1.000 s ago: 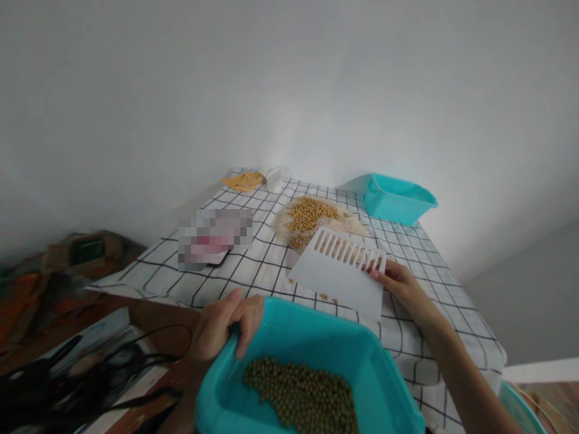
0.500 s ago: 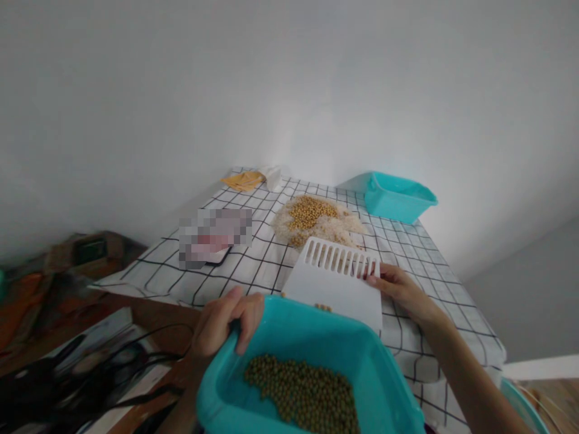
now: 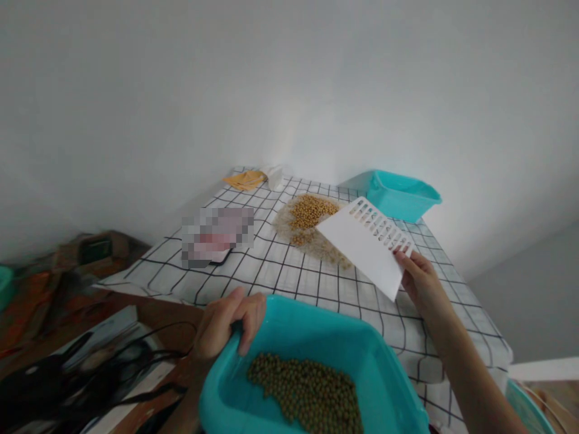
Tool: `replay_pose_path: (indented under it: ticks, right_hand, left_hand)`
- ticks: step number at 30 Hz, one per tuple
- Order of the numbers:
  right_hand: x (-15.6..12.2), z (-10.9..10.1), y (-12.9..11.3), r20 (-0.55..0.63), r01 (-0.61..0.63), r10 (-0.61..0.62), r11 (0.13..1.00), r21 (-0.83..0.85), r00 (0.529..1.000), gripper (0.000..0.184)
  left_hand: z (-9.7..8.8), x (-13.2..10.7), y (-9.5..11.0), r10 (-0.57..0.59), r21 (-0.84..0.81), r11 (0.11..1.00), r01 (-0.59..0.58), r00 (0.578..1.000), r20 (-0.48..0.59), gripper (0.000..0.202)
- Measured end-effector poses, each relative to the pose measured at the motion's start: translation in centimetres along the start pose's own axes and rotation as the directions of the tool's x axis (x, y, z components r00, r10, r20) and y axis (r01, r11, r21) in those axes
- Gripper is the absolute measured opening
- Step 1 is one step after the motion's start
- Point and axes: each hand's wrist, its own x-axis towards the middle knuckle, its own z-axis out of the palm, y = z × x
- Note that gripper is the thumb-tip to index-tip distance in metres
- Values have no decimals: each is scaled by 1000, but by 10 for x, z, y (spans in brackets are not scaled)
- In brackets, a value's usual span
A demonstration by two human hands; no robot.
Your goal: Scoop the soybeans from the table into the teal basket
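gripping the rim of the teal basin (image 3: pixel 325 340) with the left hand (image 3: pixel 228 328); pinching the white slotted scoop (image 3: pixel 362 244) in the right hand (image 3: pixel 423 280) (tilted, raised) beyond the basin, by the bean heap (image 3: pixel 310 212). hold basin level; lay scoop's plain edge flat before sweeping basinward.

Left hand (image 3: pixel 228 328), right hand (image 3: pixel 423 282): apparently closed

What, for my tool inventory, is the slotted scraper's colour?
The slotted scraper is plain white, best seen in the head view.
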Motion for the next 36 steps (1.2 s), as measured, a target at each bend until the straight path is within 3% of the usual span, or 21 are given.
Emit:
replay_pose_path:
  ticks: [3, 15, 17, 21, 26, 31, 36]
  right_hand:
    - [2, -3, 2, -82, 32, -35, 999, -35, 996, 27]
    - [6, -8, -12, -213, 4, -12, 999, -38, 977, 28]
    - [11, -12, -22, -219, 39, -54, 996, -75, 974, 28]
    - [33, -11, -44, -188, 183, -209, 972, -145, 960, 25]
    - [88, 19, -53, -78, 289, -307, 940, -179, 949, 28]
    - [147, 64, -38, 79, 422, -415, 881, -214, 906, 35]
    - [178, 89, -19, 121, 437, -421, 875, -208, 899, 36]
  left_hand:
    - [2, 0, 2, -11, 9, 1000, 11, 1000, -12, 73]
    - [-1, -1, -5, 3, -43, 999, -3, 1000, -2, 74]
    - [-7, 1, -7, -26, -30, 999, 26, 1000, 8, 75]
    - [-20, 8, -3, -11, 36, 999, 6, 991, 136, 74]
    - [-23, 15, 9, -16, 18, 1000, 16, 1000, -7, 72]
    - [-24, 8, 12, -55, 56, 997, 60, 994, -97, 73]
    - [-29, 4, 11, -85, 68, 993, 93, 990, -110, 73]
